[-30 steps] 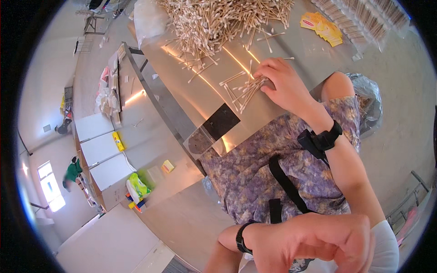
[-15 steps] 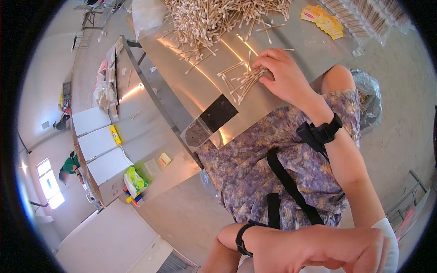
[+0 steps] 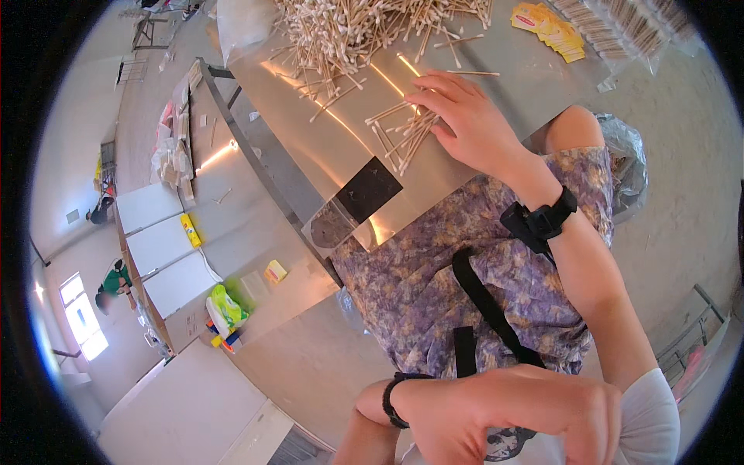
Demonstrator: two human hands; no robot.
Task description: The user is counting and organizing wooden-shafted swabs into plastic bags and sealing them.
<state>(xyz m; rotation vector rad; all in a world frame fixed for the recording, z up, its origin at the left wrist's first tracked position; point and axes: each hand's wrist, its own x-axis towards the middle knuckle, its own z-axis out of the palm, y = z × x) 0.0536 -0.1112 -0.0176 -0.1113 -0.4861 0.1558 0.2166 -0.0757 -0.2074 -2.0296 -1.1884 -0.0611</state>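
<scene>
A loose bundle of cotton swabs point(image 3: 411, 139) lies on the shiny metal tabletop point(image 3: 496, 85). My right hand point(image 3: 469, 120) rests over the bundle's right end, fingers reaching forward and spread, thumb apart and touching the sticks. Beyond it, a large heap of cotton swabs point(image 3: 349, 31) covers the far part of the table. One single swab point(image 3: 473, 74) lies by my right fingertips. Low in the view, my left hand point(image 3: 519, 407) is held near the camera, in front of my body and away from the table. Its fingers bend downward, and their tips are out of sight.
Yellow cards point(image 3: 549, 31) and clear packs of swabs point(image 3: 620, 23) lie at the far right. A black square point(image 3: 370, 190) sits at the table's near edge. A second metal table point(image 3: 240, 209) stands left, with white boxes. A person in green point(image 3: 116, 279) is farther off.
My right hand's fingers have loosened from the swabs and stretched out, shifting slightly up and left. My left hand has moved a little left, its fingers now bending downward.
</scene>
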